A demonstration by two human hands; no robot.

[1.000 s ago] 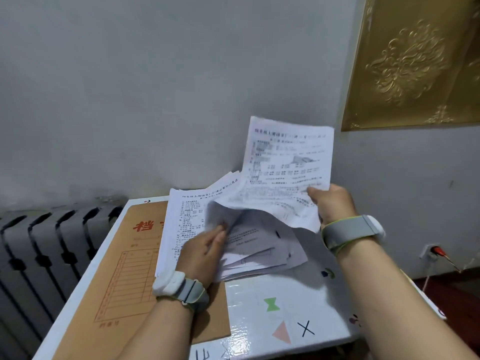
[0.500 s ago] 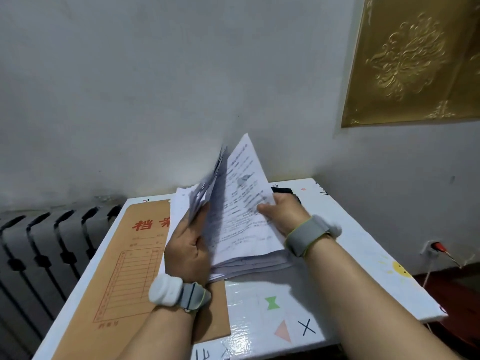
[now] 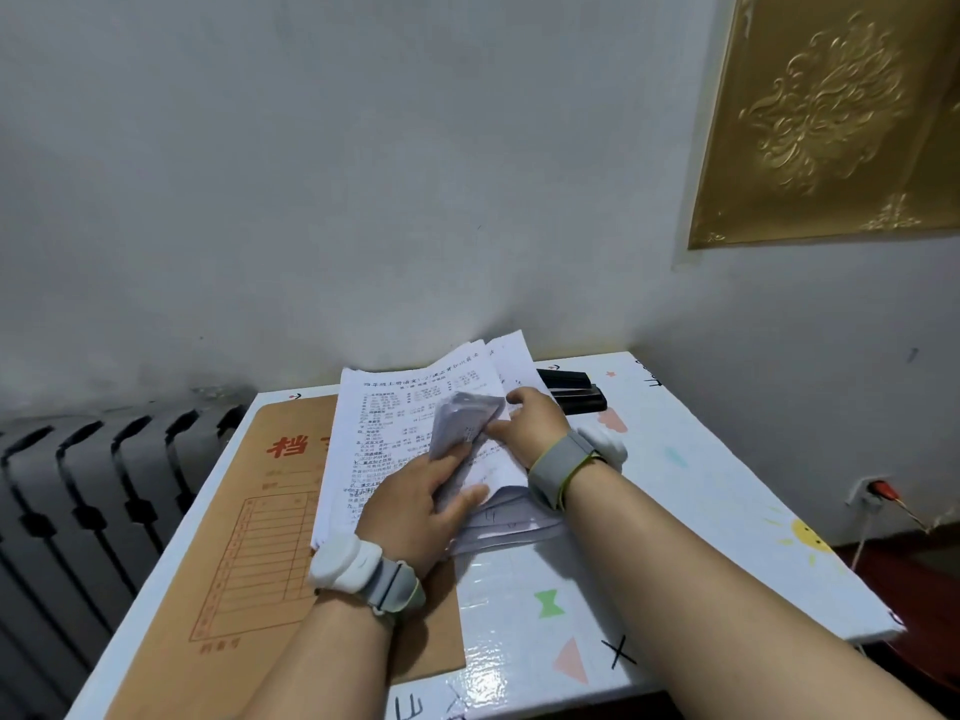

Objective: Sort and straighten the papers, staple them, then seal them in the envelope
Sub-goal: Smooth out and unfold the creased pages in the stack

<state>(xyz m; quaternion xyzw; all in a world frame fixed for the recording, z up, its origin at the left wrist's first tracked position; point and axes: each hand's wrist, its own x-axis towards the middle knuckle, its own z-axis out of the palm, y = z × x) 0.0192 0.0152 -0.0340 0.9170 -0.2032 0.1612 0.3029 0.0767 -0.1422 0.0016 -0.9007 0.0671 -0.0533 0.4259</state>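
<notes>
A loose pile of printed white papers (image 3: 389,413) lies on the white table (image 3: 701,511), partly over a brown envelope (image 3: 260,537) with red print. My left hand (image 3: 415,506) pinches a curled, blurred sheet (image 3: 462,423) at the pile's middle, thumb under it. My right hand (image 3: 530,413) grips the same sheets from the right side. A black stapler (image 3: 571,389) lies just behind my right hand near the wall.
A grey wall stands right behind the table. A dark radiator (image 3: 104,485) runs along the left. A gold embossed panel (image 3: 831,111) hangs top right. A wall socket with a plug (image 3: 878,488) sits low on the right. Coloured stickers mark the table's front.
The sheets that my right hand held raised a second ago have come down onto the pile. Both hands have closed in on the middle, and the stapler now shows.
</notes>
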